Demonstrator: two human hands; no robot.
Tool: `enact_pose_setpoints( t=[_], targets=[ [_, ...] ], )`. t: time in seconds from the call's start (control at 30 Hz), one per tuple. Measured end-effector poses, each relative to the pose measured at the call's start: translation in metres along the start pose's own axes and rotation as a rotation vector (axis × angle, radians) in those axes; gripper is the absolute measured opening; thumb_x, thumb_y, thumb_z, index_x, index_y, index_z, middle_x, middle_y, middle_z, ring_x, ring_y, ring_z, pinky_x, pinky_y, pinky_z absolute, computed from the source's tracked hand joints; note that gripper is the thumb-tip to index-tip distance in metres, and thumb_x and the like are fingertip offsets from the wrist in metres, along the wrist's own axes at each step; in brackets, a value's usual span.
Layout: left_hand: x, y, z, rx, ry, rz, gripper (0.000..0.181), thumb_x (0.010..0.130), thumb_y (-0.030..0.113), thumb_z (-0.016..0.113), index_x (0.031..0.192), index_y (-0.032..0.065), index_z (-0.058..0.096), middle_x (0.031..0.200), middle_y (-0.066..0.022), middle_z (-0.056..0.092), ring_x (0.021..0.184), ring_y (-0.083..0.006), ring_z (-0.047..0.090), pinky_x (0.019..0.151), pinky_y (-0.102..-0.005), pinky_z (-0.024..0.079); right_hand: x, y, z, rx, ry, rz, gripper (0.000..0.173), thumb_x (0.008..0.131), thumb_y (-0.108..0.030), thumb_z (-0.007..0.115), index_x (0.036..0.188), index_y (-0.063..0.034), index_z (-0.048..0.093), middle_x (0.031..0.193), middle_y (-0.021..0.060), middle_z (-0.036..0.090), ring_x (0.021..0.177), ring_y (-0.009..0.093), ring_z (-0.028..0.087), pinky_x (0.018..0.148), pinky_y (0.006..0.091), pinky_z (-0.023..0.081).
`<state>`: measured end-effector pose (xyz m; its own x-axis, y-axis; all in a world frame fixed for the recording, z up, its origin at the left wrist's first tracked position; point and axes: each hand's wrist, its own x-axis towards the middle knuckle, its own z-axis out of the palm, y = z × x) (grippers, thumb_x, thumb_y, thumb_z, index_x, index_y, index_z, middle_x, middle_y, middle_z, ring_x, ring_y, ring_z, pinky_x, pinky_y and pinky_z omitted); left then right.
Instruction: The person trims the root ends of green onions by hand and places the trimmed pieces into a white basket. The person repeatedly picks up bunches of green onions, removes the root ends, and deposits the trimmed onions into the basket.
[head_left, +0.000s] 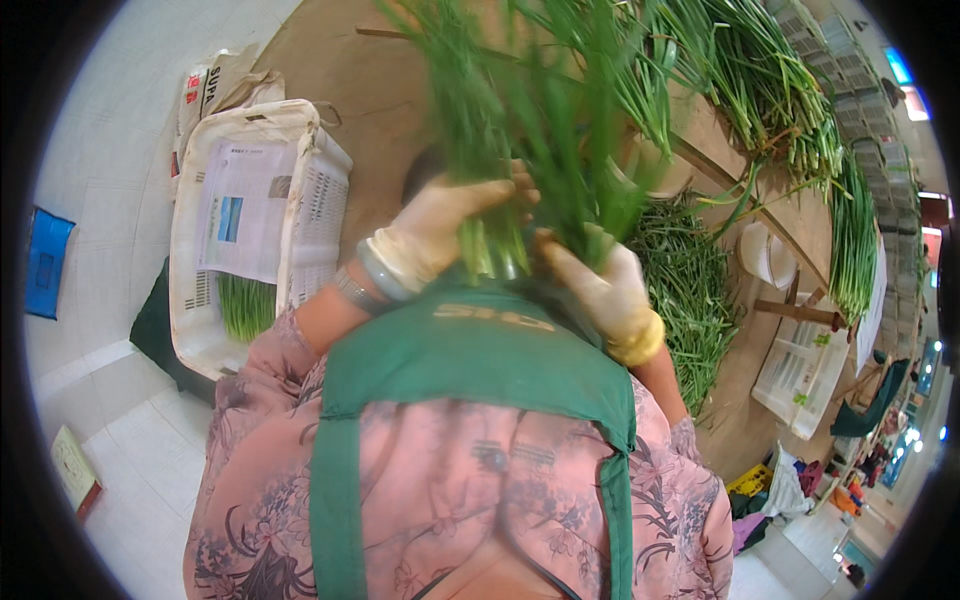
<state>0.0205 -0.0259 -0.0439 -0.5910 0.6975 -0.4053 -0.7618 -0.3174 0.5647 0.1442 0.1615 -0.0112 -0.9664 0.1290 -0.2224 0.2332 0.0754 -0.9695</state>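
My left hand (442, 221), in a pale glove, grips a bunch of long green chives (469, 105) in front of the green apron (480, 352). The pale cut ends of this bunch stick out below my fingers. Close beside it, my right hand (604, 281), also gloved, closes around a second, looser bunch of chives (574, 161). Its leaves fan upward and are blurred. The lower ends of the right bunch are mostly hidden by my hand. A gap separates the two hands.
A white plastic crate (315, 180) at left holds chives (246, 307) partly under a printed sheet (244, 202). At right lie a heap of loose leaves (686, 322) and a white bucket (765, 255). Piled chives (772, 90) and a neat row (853, 240) cover the table edge.
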Motion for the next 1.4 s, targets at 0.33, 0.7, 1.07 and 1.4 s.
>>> enact_pose_setpoints(
  t=[0.33,0.7,1.07,1.4],
  targets=[
    [0.007,-0.007,-0.033,0.117,-0.029,-0.037,0.025,0.097,0.01,0.063,0.121,0.0019,0.062,0.112,-0.0101,0.07,0.101,-0.0208,0.067,0.089,-0.0365,0.054,0.039,0.012,-0.001,0.189,-0.318,0.366,0.034,0.098,-0.026,0.064,0.124,-0.0038,0.062,0.104,0.0124,0.072,0.085,0.021,0.071,0.071,0.031,0.057],
    [-0.006,0.003,-0.005,0.249,-0.097,-0.024,0.028,0.1,0.014,0.06,0.126,0.0038,0.056,0.104,-0.0043,0.062,0.091,-0.0159,0.06,0.081,-0.0346,0.054,0.04,0.032,-0.007,0.152,-0.348,0.068,0.027,0.1,-0.031,0.062,0.111,-0.0074,0.067,0.079,0.0003,0.063,0.062,0.008,0.055,0.054,0.0244,0.045],
    [-0.001,0.061,0.083,0.091,-0.259,0.233,0.049,0.107,0.021,0.05,0.15,0.0007,0.037,0.078,0.0038,0.05,0.046,-0.0003,0.026,0.042,-0.0188,0.027,-0.178,-0.089,-0.169,0.101,0.51,-0.23,0.023,0.096,-0.023,0.069,0.108,-0.0037,0.068,0.069,-0.0011,0.06,0.055,0.008,0.052,0.047,0.0244,0.038],
    [0.123,-0.029,0.314,0.143,-0.766,-0.277,0.05,0.105,0.016,0.045,0.149,-0.0043,0.036,0.086,0.0,0.054,0.056,-0.0056,0.033,0.055,-0.0222,0.033,-0.278,0.024,-0.227,0.476,1.147,-0.538,0.033,0.1,-0.031,0.064,0.115,-0.0022,0.061,0.066,-0.0048,0.047,0.048,0.007,0.039,0.044,0.0253,0.032]
  ],
)
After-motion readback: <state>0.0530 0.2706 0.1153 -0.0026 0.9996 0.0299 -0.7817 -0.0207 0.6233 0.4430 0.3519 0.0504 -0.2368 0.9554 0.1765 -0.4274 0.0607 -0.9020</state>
